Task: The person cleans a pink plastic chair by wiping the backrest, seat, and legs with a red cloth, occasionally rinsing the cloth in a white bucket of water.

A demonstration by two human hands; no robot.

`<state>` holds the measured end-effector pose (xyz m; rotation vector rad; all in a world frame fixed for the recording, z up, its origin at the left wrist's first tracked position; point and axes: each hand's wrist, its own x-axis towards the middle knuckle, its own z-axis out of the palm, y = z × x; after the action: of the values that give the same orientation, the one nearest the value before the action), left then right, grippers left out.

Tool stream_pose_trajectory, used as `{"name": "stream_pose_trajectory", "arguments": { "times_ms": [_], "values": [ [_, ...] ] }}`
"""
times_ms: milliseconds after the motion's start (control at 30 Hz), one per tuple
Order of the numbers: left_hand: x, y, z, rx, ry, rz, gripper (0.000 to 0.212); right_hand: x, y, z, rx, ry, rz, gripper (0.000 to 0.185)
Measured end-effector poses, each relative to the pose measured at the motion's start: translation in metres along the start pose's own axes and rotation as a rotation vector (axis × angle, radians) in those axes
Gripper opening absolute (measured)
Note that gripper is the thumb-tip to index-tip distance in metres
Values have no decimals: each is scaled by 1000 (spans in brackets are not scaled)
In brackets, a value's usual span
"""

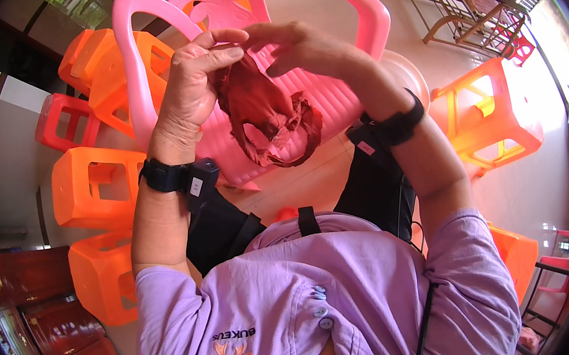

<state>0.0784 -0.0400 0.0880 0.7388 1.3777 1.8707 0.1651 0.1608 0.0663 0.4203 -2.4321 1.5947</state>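
Observation:
My left hand [192, 80] pinches the upper end of a dark red, crumpled piece of cloth [256, 94] between thumb and fingers. The cloth has ragged edges, and its lower part forms an open loop. My right hand [301, 46] is slightly blurred, with its fingertips close to those of the left at the cloth's top and its thumb apart. Whether it grips anything there is unclear. Behind the cloth is the ribbed seat of a pink plastic armchair [339, 100], which faces me.
Orange plastic stools [101, 185] line the left side, with a red stool [67, 120] among them. Another orange stool [488, 117] stands at right. A metal-framed rack [466, 15] is at upper right, and a dark wooden cabinet [65, 328] at lower left.

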Motion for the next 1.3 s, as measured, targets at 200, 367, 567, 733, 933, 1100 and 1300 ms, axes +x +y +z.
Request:
{"name": "stream_pose_trajectory", "arguments": {
  "times_ms": [200,367,567,733,933,1100,1300],
  "values": [
    [-14,17,4,212,-15,46,57,20,26,-2,173,11,76,24],
    [6,-24,-52,704,209,-53,30,39,5,1,268,271,79,16],
    [17,-20,-36,695,542,303,14,37,30,-22,-687,537,-262,13],
    [-34,-61,-61,1101,-151,81,43,-44,52,-17,-837,-254,94,19],
    [-34,-105,-64,1120,49,-297,37,-80,89,-3,-660,-282,332,18],
    [13,-131,-57,1010,190,-487,49,-69,110,6,-583,-14,613,21],
    [62,-187,-49,1220,189,-255,85,-76,137,-2,-218,157,673,20]
  ]
}}
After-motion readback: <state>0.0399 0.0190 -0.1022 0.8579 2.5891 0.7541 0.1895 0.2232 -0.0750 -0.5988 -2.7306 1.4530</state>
